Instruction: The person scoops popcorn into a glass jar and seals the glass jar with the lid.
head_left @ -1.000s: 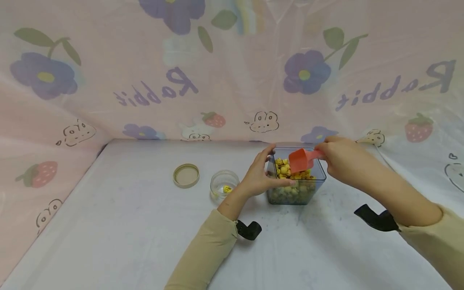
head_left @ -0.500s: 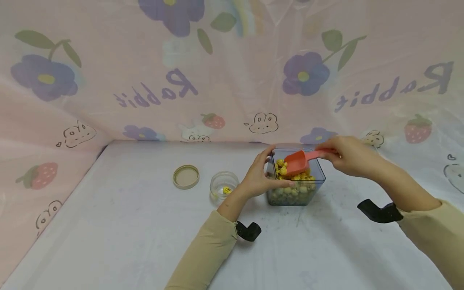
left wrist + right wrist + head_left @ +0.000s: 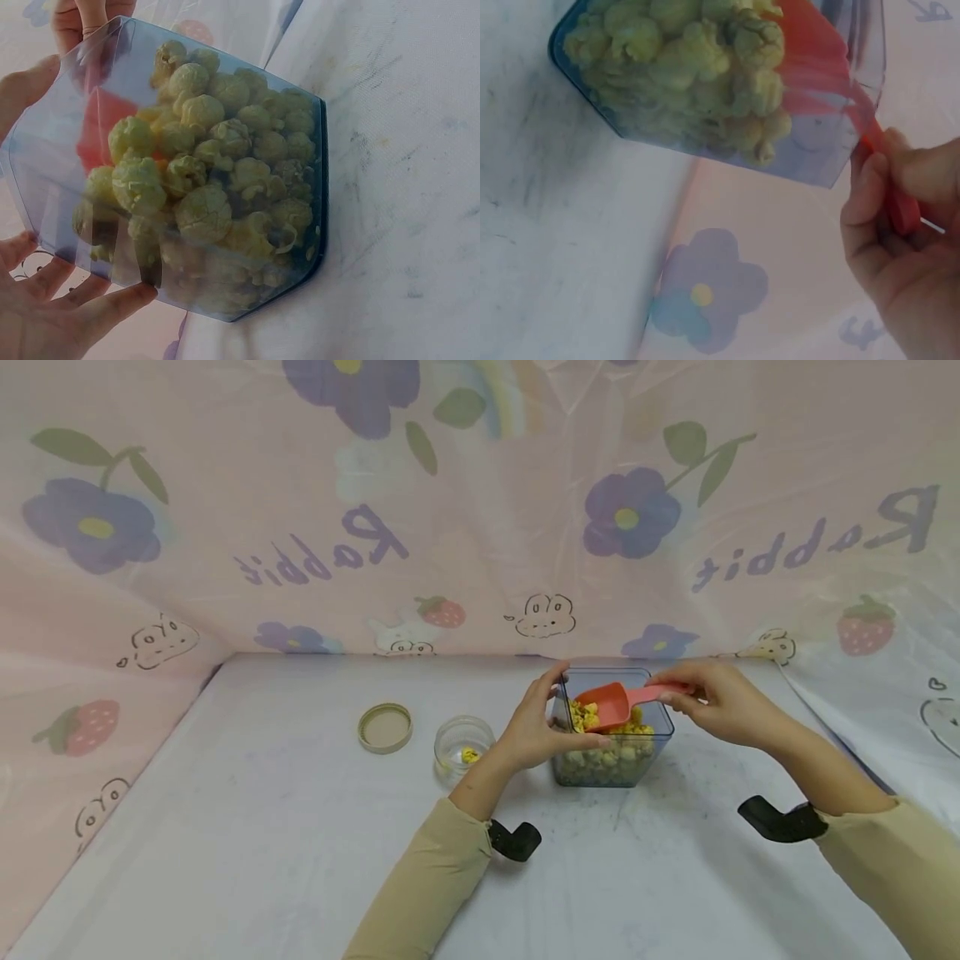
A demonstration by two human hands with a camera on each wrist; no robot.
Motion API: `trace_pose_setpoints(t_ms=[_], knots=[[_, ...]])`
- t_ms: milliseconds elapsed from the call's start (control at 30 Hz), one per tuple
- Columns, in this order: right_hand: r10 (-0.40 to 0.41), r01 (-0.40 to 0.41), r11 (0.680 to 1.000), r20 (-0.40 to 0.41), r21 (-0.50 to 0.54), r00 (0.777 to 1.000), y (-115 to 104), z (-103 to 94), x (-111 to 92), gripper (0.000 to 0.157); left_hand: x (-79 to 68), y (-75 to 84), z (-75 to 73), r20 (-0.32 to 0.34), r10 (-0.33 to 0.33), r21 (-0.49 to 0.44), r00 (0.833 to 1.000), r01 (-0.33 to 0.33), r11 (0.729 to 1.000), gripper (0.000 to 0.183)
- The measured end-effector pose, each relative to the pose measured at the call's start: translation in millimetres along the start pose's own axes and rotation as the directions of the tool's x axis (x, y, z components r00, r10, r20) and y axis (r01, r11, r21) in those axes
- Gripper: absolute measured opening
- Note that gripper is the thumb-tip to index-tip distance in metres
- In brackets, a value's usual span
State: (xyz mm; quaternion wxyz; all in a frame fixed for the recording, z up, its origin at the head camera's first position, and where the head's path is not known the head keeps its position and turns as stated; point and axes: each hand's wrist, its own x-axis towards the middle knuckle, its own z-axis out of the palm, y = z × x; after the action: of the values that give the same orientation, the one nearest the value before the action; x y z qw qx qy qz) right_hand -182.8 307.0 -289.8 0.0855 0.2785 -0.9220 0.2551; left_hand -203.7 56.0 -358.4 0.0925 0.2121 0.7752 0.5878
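A clear bluish square container (image 3: 651,756) of yellow popcorn (image 3: 206,214) stands on the white table. My left hand (image 3: 531,727) grips its left side, thumb along the near wall and fingers on the far left side. In the left wrist view those fingers (image 3: 120,304) spread over the transparent wall. My right hand (image 3: 716,697) pinches the handle of a red scoop (image 3: 613,703) over the container's right rim. The scoop's bowl sits inside, tilted left, with popcorn at its mouth. Through the wall in the right wrist view, the red bowl (image 3: 814,52) shows beside the popcorn.
Left of the container stands a small clear round jar (image 3: 461,735) with a bit of yellow popcorn at its bottom. A round beige lid (image 3: 385,727) lies farther left. Behind the table hangs a pink printed curtain (image 3: 480,527).
The scoop has dipped lower and to the left into the popcorn, its bowl tilting more. The right hand has shifted slightly, its grip moved along the handle. The left hand holds its place.
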Motion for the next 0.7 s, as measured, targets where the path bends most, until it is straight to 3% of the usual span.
trace_pose_setpoints(t_ms=[267,400,700], knots=[[-0.006,-0.011,0.984,0.094,0.180,0.996,3.3,-0.9,-1.5,0.018,-0.8,0.4,-0.7,-0.002,0.011,-0.003,1.000,-0.011,1.000,0.104],[0.021,-0.046,0.978,0.125,0.202,0.992,3.6,2.3,-2.9,0.019,-1.0,0.2,-0.8,0.001,0.009,-0.002,1.000,-0.009,1.000,0.104],[0.075,-0.101,0.967,0.116,0.236,0.990,3.9,4.0,-10.0,0.022,-0.5,0.2,-0.9,0.002,0.007,-0.006,1.000,-0.007,1.000,0.104]])
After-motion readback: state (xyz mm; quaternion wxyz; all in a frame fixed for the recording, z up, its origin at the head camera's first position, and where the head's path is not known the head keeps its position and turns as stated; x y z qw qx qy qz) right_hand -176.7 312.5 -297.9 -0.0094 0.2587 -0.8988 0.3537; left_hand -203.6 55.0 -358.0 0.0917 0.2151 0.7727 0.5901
